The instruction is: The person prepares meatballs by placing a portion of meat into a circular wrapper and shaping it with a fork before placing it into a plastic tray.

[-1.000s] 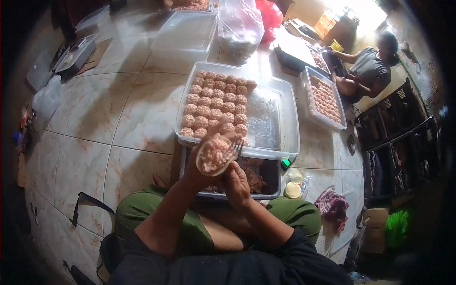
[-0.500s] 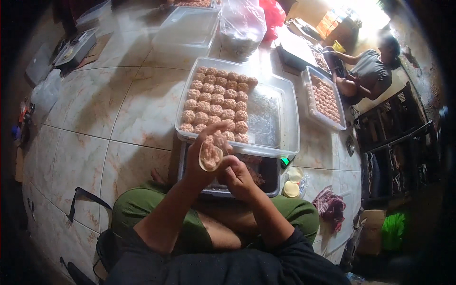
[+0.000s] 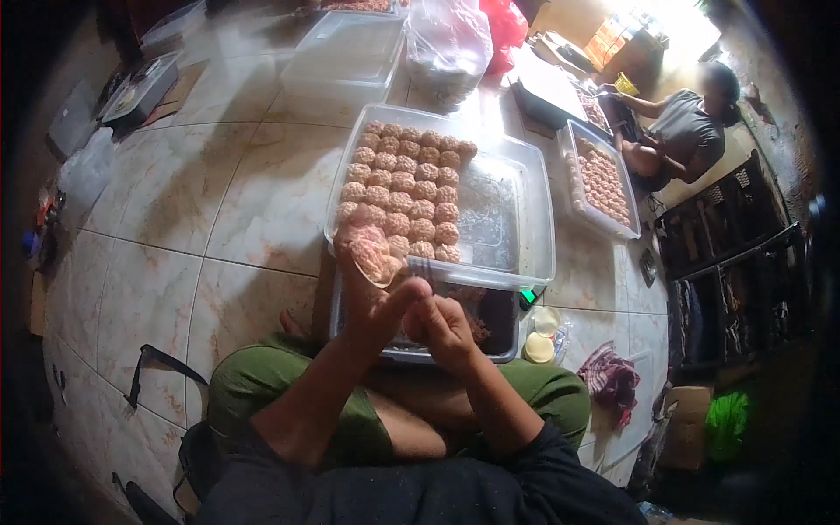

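Observation:
In my left hand [image 3: 363, 293] lies a pale round dumpling wrapper with pink minced filling [image 3: 372, 254] heaped on it; the fingers curl around it and are partly blurred. Just to its right, my right hand [image 3: 444, 328] is closed in a fist around a slim utensil, whose blurred dark end points up; its exact kind cannot be made out. Beyond both hands sits a clear plastic box [image 3: 534, 219] with rows of filled dumplings [image 3: 402, 181] packed on its left side. Under its near edge, a dark tub [image 3: 499, 328] with some minced filling inside is partly hidden by my hands.
Stacked wrappers [image 3: 540, 348] lie right of the tub, near a checked cloth [image 3: 610, 382]. Another box of dumplings [image 3: 604, 182] stands right, close to a seated person [image 3: 687, 131]. A lidded clear box [image 3: 343, 57] and plastic bags [image 3: 448, 44] are at the back; a black rack [image 3: 735, 254] stands far right.
My left hand has shifted slightly left and tilted, with the filled wrapper in it; the filling looks rounder. My right hand stays close beside it, thumb raised a little.

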`<state>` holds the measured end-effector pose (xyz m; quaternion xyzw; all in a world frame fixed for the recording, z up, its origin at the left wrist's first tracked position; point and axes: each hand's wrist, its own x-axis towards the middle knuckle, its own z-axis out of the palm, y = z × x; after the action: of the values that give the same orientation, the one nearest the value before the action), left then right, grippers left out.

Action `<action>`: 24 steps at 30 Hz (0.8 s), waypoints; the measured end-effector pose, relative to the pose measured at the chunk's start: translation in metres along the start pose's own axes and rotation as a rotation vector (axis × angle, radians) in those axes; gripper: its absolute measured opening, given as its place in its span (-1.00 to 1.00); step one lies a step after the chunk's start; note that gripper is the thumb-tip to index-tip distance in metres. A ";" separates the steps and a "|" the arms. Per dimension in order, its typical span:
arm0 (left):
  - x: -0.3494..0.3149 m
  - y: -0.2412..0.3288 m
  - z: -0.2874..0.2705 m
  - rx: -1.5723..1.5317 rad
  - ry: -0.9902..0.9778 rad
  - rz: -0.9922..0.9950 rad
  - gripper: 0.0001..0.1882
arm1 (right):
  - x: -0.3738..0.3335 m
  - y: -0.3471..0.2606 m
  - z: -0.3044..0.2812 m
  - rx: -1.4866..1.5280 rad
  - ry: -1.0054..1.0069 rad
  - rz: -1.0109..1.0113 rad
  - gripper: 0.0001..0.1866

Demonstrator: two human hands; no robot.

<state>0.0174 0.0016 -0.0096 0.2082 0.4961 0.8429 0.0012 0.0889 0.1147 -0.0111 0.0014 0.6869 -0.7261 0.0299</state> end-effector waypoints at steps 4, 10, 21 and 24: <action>-0.007 -0.011 -0.003 0.686 -0.133 0.409 0.02 | 0.006 0.009 -0.008 -0.010 0.014 -0.162 -0.62; 0.016 0.011 -0.003 0.393 -0.187 0.158 0.02 | 0.009 -0.007 -0.032 0.066 0.011 -0.011 -0.73; 0.011 0.009 0.001 -0.053 -0.008 0.015 0.16 | 0.003 -0.005 0.005 -0.283 0.134 -0.204 -0.82; 0.010 0.011 -0.001 0.087 -0.161 0.055 0.08 | 0.005 -0.008 0.004 -0.438 0.078 -0.309 -0.78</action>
<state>0.0101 -0.0026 0.0030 0.2888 0.5247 0.8007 0.0089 0.0837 0.1106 -0.0028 -0.0820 0.8204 -0.5555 -0.1081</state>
